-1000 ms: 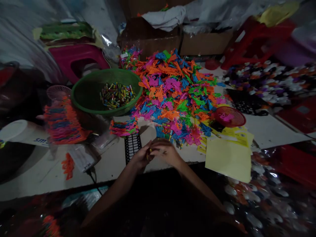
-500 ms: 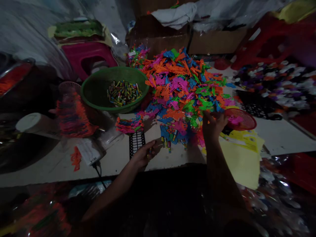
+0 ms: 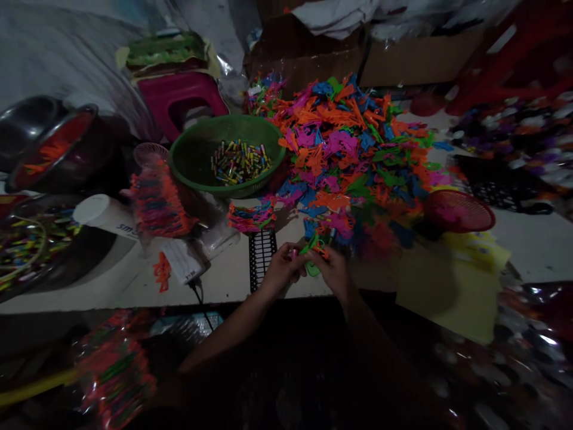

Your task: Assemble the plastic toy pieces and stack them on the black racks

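Near the table's front edge, my right hand (image 3: 329,267) is closed on a green plastic piece (image 3: 312,266) with a bit of orange at its top. My left hand (image 3: 286,266) meets it from the left, fingers closed around something small that I cannot make out; a pinkish end shows. A large heap of orange, pink, blue and green plastic pieces (image 3: 340,143) lies just beyond both hands. To the left of my left hand is a black slotted rack (image 3: 262,254), with a row of stacked coloured pieces (image 3: 251,217) at its far end.
A green basin (image 3: 192,179) holds many small striped tubes. At the right are a red basket (image 3: 481,218) and yellow sheets (image 3: 452,292). Farther left stand a white cylinder (image 3: 105,216), bagged pieces (image 3: 161,203) and metal bowls (image 3: 49,164). Cardboard boxes (image 3: 416,60) stand behind the heap.
My right hand has come from the heap's right side to my left hand, bringing the green piece. My left hand has risen slightly rightward. The camera view has shifted, moving the table's things rightward.
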### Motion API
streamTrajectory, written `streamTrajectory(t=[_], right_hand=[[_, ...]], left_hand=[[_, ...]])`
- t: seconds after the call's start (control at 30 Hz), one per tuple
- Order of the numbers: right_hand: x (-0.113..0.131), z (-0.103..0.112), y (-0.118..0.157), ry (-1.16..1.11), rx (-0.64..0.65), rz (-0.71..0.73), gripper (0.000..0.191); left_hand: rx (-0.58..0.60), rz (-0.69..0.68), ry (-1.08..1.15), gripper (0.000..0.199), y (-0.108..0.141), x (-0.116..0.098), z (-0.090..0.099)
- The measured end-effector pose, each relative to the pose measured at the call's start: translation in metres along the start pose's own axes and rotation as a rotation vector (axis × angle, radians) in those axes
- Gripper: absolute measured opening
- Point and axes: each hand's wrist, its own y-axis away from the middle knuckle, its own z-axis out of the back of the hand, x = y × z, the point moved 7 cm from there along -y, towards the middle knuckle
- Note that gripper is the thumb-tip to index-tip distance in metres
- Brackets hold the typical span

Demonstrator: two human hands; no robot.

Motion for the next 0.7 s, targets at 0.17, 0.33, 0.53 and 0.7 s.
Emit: streamTrajectory(t=[0.17, 0.33, 0.53, 0.7], right_hand=[[0.001, 0.016, -0.003, 0.027, -0.271, 0.001, 0.031], [0.004, 0.003, -0.006, -0.114, -0.122, 0.019, 0.028], [-0.003, -0.008, -0.006, -0.31, -0.052, -0.017, 0.029], [-0.001, -0.001, -0.002, -0.238, -0.123, 0.022, 0.032]], left_hand=[[0.035, 0.055, 0.026, 0.049, 0.001, 0.003, 0.003], [0.217, 0.118, 0.011, 0.048, 0.006, 0.006, -0.005], [0.381, 0.061, -0.085, 0.047, 0.01, -0.002, -0.015], [0.383, 0.062, -0.136, 0.048, 0.011, -0.003, -0.017]])
